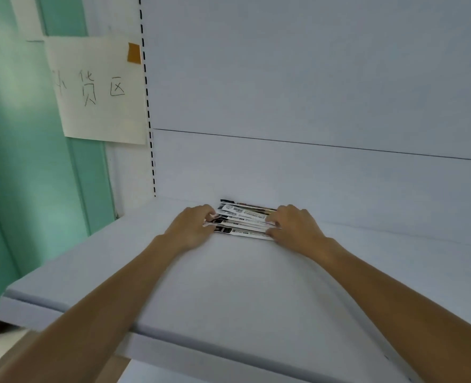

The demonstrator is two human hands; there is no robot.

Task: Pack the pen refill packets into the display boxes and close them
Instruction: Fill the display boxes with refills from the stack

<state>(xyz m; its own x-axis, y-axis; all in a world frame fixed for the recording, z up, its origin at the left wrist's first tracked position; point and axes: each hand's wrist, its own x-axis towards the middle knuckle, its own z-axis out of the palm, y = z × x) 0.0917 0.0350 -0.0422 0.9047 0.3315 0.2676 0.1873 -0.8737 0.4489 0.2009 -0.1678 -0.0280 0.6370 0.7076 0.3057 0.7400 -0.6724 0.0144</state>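
The pen refill packets (244, 220) lie in a loose pile at the back of the white shelf (228, 283), close to the back panel. My L hand (191, 229) holds the pile's left end, fingers (208, 214) curled on it. My R hand (296, 225) holds the right end the same way, fingers curled on the edges. A paper sign (99, 89) w/ handwriting hangs on the wall at left.
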